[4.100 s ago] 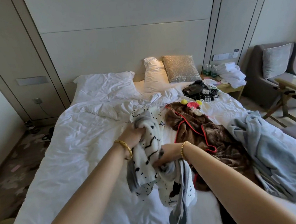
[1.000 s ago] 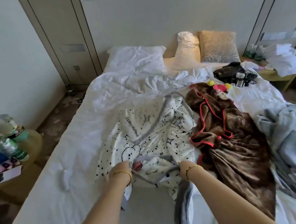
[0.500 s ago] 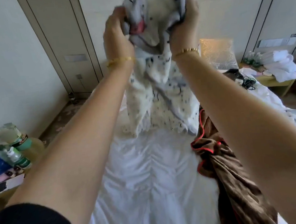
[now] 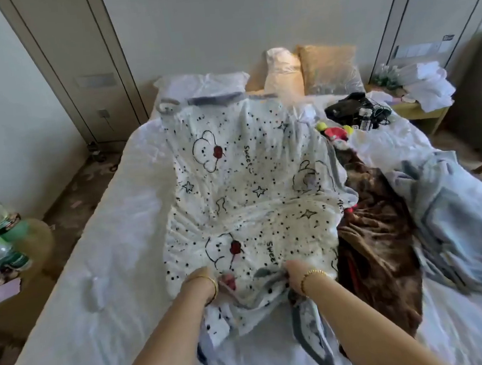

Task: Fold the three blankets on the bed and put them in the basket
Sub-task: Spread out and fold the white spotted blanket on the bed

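Left hand (image 4: 202, 280) and right hand (image 4: 295, 274), lower centre: each grips near edge of white spotted blanket (image 4: 248, 181). Blanket spread across bed (image 4: 110, 285), centre frame. Brown blanket (image 4: 377, 242) touching its right side; blue blanket (image 4: 457, 219) far right.

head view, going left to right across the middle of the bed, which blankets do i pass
white spotted bear-print blanket → brown blanket with red trim → pale blue-grey blanket. Both hands grip the near edge of the white one: left hand, right hand.
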A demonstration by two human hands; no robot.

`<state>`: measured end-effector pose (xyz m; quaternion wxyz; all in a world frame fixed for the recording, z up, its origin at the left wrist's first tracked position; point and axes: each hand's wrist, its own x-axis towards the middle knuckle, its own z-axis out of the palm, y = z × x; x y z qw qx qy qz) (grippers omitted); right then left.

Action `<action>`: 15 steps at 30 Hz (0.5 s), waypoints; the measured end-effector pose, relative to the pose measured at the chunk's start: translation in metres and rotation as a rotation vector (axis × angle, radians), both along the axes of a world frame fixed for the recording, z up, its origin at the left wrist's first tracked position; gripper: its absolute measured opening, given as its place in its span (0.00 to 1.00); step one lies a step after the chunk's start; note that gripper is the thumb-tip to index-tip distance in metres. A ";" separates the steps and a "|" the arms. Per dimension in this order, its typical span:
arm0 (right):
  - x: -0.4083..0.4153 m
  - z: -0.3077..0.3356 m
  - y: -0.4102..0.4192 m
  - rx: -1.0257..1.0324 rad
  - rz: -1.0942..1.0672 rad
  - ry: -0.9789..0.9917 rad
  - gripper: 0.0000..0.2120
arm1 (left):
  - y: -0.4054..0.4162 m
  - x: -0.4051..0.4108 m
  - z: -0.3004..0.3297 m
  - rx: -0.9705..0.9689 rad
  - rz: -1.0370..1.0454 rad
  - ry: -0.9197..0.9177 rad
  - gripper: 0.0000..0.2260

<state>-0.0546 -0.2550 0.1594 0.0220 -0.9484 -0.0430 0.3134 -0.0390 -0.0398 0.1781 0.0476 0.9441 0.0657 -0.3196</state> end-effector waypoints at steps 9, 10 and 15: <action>-0.033 -0.023 -0.012 0.122 -0.254 0.000 0.11 | 0.006 -0.025 -0.035 -0.024 0.114 0.023 0.15; -0.029 -0.014 -0.008 0.196 -0.348 -0.059 0.11 | 0.002 -0.021 -0.027 -0.087 0.189 0.008 0.15; 0.039 0.120 0.020 0.776 -0.917 -0.530 0.12 | -0.022 0.037 0.103 -0.734 0.649 -0.445 0.14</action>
